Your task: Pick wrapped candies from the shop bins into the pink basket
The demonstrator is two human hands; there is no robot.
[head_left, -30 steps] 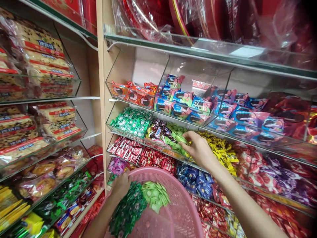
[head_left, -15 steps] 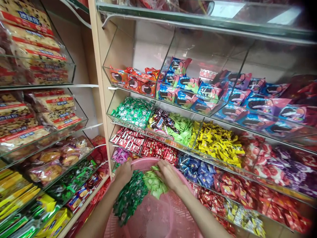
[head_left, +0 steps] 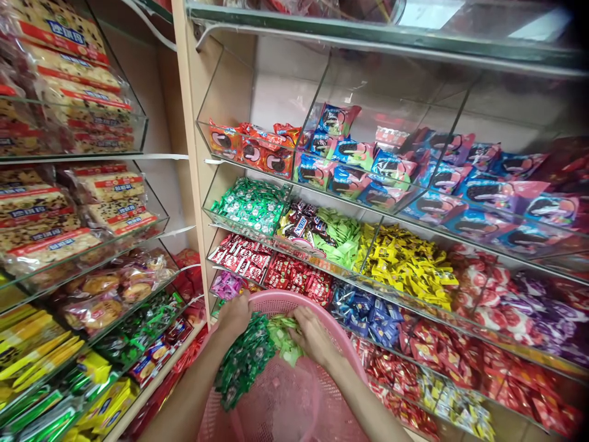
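Currently, the left hand (head_left: 234,315) grips the pink basket (head_left: 281,405) by its rim; the right hand (head_left: 313,333) curls over light-green wrapped candies (head_left: 281,337), its hold unclear.

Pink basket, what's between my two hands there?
The head view shows dark-green packets by your left hand and light-green packets by your right hand, with the far rim of the pink basket behind them.

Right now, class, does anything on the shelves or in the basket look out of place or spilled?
Mildly odd: left of the yellow-wrapped sweets, brown-wrapped bars lie against light-green packets without a visible divider, whereas the green-wrapped sweets beside them are kept apart. I see nothing spilled.
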